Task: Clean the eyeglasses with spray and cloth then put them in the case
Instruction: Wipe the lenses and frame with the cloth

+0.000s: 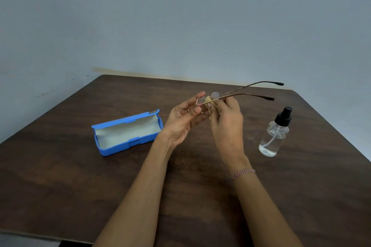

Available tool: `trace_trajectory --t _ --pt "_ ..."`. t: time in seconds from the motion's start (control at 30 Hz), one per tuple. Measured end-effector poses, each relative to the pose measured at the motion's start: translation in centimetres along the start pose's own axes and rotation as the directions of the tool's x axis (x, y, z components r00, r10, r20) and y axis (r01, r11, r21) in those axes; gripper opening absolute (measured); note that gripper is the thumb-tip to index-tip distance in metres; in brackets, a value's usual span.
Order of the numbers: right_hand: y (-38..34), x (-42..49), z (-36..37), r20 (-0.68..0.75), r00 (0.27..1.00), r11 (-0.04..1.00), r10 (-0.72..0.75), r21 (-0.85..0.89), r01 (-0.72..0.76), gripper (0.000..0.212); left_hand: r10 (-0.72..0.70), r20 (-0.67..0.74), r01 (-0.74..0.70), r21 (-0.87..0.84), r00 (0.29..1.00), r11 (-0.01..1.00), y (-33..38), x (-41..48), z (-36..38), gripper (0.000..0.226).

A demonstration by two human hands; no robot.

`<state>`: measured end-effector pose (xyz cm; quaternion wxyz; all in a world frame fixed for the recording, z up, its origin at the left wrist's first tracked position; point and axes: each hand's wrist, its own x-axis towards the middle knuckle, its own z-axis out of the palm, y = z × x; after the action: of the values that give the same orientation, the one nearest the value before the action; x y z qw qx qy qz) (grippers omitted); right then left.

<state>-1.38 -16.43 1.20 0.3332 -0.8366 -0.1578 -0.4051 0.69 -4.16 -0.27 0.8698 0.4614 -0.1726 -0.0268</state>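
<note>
Eyeglasses (215, 95) held above the table (80, 176), temples unfolded and pointing right, left hand (183, 118) pinching one lens rim, right hand (226, 122) pinching yellow cloth (208, 99) at the frame, blue case (124, 146) lying open at left, spray bottle (274, 136) upright at right.

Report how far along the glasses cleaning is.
Spraying probably done: spray bottle stands on the table. In hand: left hand holds the eyeglasses, right hand presses the cloth on a lens. Left: fold them into the open, empty case.
</note>
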Motion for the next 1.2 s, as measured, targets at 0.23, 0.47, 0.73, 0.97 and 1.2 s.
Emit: trace_trajectory --t 0.23,0.47,0.73,0.97,1.2 --pt "-0.1 -0.3 0.3 0.05 0.999 0.999 0.012 0.032 -0.014 0.018 0.052 -0.074 -0.052 -0.01 0.996 0.999 0.2 0.1 -0.2 0.034" --pt "-0.6 -0.5 0.3 0.081 0.995 0.991 -0.051 0.126 0.041 0.019 0.071 -0.087 -0.075 -0.048 0.994 0.996 0.5 0.2 -0.5 0.034" --pt "0.4 0.4 -0.2 0.066 0.995 0.996 0.08 0.039 -0.083 0.021 -0.052 0.07 0.05 0.035 0.996 0.998 0.3 -0.2 -0.3 0.038" --pt "1.8 0.7 -1.2 -0.04 0.976 0.974 0.216 0.079 -0.212 0.025 -0.064 0.108 0.066 -0.009 0.992 0.998 0.7 -0.3 -0.8 0.05" --pt "1.8 0.6 -1.1 -0.03 0.991 0.992 0.128 0.023 -0.127 0.024 -0.026 0.05 0.029 -0.063 0.998 0.998 1.2 -0.3 -1.0 0.054"
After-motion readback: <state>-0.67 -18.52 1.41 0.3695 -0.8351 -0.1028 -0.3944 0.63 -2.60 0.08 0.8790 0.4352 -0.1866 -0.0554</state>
